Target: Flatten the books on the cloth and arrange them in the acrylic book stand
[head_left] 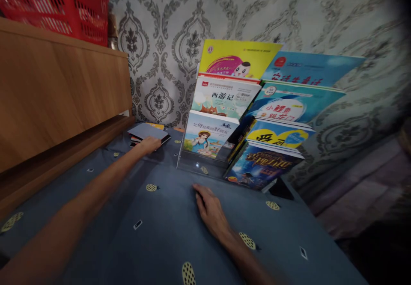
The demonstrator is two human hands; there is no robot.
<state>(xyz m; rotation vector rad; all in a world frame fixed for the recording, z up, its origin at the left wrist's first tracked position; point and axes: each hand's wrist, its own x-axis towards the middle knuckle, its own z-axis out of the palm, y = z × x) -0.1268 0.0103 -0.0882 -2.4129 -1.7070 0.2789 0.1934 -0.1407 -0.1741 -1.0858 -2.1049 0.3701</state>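
Note:
My left hand (150, 144) reaches far forward to a small stack of books (147, 132) lying flat near the wall, its fingers curled around the near edge of the stack under a grey cover. My right hand (210, 210) lies flat and open on the blue patterned cloth (154, 233), just in front of a clear tiered display stand (199, 167). The stand holds several children's books in two columns, with a girl-cover book (208, 137) lowest on the left and a dark fantasy-cover book (257, 167) lowest on the right.
A wooden cabinet (58, 88) runs along the left with a red plastic basket (64, 7) on top. Grey damask wallpaper (167, 32) backs the scene. The cloth-covered surface drops off at the right edge (321, 233).

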